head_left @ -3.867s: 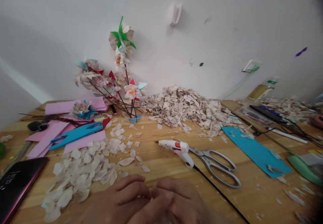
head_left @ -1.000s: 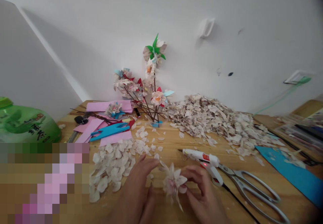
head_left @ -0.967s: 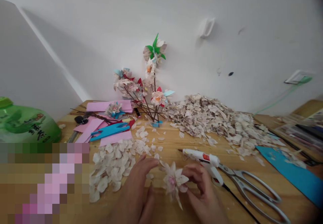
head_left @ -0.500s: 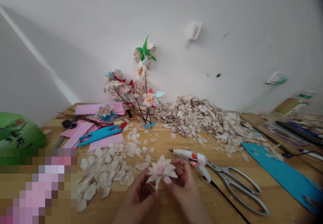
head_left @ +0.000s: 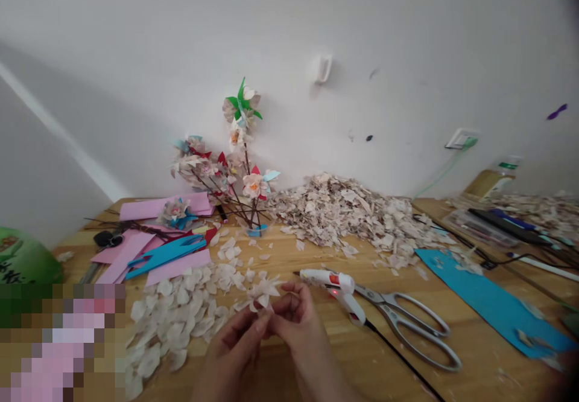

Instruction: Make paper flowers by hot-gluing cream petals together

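A pale handmade flower [head_left: 263, 290] with pointed petals is pinched between my two hands, its face tipped away from me. My left hand [head_left: 239, 335] closes on its lower left side, thumb at the base. From the right, the fingers of my right hand [head_left: 294, 323] are curled and touch the flower's underside. Loose whitish petals [head_left: 181, 305] spread over the wooden table to the left of my hands. A white glue gun [head_left: 332, 284] with a red light lies just right of my right hand, beside large metal scissors [head_left: 407, 323].
Several finished flowers on twigs [head_left: 246, 178] stand against the wall. A big heap of dried petal scraps [head_left: 353, 215] lies behind the glue gun. Blue sheet [head_left: 488, 305] is at right; pink paper [head_left: 163, 206] and blue strips [head_left: 167, 256] at left. A green bag [head_left: 27, 257] sits far left.
The flower has been tilted, so its pink centre no longer faces me. My hands have drawn closer together beneath it. The whole view has shifted, with table items now further left.
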A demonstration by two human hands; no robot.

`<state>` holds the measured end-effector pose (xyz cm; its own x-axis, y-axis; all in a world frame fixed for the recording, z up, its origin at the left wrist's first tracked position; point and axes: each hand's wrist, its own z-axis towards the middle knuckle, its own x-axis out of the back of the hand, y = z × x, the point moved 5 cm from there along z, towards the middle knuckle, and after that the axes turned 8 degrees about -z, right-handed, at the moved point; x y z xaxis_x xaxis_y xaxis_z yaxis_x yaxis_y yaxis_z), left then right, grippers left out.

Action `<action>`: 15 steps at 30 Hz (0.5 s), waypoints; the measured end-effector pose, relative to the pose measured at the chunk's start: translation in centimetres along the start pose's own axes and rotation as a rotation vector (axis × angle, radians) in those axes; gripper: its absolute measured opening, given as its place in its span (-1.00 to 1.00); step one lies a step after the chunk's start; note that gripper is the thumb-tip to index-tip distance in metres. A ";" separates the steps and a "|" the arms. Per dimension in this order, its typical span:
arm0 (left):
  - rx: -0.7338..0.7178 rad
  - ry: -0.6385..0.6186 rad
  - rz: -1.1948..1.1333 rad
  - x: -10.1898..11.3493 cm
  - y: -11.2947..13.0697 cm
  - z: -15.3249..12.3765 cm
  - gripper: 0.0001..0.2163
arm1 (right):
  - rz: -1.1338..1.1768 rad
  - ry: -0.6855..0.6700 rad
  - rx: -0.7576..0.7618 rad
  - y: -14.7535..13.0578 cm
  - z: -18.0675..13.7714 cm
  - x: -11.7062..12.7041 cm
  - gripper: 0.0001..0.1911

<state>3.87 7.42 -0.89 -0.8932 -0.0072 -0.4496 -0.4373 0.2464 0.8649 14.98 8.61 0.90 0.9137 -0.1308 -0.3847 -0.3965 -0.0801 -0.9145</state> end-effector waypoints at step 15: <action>0.027 -0.019 -0.020 0.5 -0.3 -0.8 -0.81 | 0.097 -0.289 -0.101 1.9 -0.8 -0.7 -0.36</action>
<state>3.51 6.59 -1.17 -0.8821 0.0057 -0.4709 -0.4518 0.2720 0.8496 13.56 7.78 -0.44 0.8531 0.1424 -0.5020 -0.4762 -0.1808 -0.8605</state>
